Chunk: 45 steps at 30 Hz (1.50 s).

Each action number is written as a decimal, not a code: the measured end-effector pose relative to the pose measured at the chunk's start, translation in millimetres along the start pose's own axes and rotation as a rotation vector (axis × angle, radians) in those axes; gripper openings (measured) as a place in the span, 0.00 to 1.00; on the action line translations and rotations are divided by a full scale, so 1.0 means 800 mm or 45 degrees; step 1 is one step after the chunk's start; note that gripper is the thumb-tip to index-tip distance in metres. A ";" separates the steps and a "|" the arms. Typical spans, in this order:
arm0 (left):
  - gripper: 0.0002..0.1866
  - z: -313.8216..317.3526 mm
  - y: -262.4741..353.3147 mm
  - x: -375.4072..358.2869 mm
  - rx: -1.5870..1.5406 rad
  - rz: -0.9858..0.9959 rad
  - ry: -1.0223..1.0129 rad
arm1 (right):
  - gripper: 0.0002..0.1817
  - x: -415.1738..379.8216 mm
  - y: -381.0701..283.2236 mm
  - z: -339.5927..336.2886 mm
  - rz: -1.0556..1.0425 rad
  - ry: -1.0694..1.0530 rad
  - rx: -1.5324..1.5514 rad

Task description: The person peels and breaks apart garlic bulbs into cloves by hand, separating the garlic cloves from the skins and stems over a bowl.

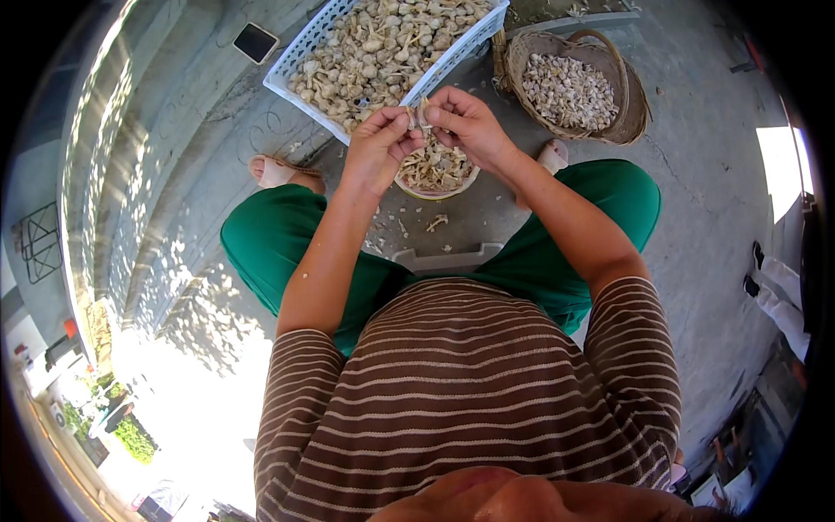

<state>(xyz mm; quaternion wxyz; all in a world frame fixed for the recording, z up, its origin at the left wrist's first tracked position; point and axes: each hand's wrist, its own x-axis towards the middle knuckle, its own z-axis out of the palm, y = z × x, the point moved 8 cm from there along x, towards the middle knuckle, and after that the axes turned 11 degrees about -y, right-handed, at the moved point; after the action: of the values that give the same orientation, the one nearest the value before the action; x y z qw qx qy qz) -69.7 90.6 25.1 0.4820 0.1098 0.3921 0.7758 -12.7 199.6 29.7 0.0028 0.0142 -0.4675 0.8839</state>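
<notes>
A small pale garlic piece (pixel 421 119) is up in the air between the two hands, over the far side of a round bowl (pixel 435 197) and just beside the long near edge of a pale blue crate (pixel 280 83). It looks longer than it is wide, and its thin yellowish end points away from the person, toward the crate. The fingers hide some of it. The left hand (pixel 381 143) pinches at its left side, with thumb and first finger close together. The right hand (pixel 468 128) pinches at its right side, with its fingertips narrow too. The crate is full of garlic bulbs (pixel 374 52), and its near corner is by the left wrist. Dry scraps (pixel 437 163) fill the bowl, and more bits lie on the grey floor (pixel 704 174) between the person's feet. A brown woven basket (pixel 633 122) stands to the right of the crate, with loose garlic cloves (pixel 570 91) inside and a handle arching over it. There is open floor to the right of the basket and past the right knee. A phone (pixel 256 43) lies left of the crate, its screen dark.
</notes>
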 end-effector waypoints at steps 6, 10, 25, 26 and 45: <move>0.06 0.008 0.006 -0.001 0.112 0.079 -0.010 | 0.08 0.003 -0.002 0.000 -0.005 0.011 -0.102; 0.07 0.020 0.015 0.000 0.079 0.218 -0.078 | 0.08 0.006 0.005 -0.005 -0.001 0.022 0.115; 0.07 0.026 0.008 -0.004 0.389 -0.186 -0.068 | 0.11 0.003 -0.029 0.020 -0.063 -0.051 -0.843; 0.07 0.027 0.007 -0.005 0.395 -0.207 -0.075 | 0.11 0.003 -0.029 0.021 -0.062 -0.051 -0.840; 0.12 0.026 0.005 0.000 -0.160 -0.107 -0.183 | 0.10 0.003 -0.007 0.016 -0.046 -0.104 0.029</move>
<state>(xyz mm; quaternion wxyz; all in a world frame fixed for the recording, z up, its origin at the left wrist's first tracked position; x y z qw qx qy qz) -60.8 100.5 42.0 0.5468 0.1183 0.3114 0.7681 -14.9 191.9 41.9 -0.0005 0.0589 -0.4566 0.8877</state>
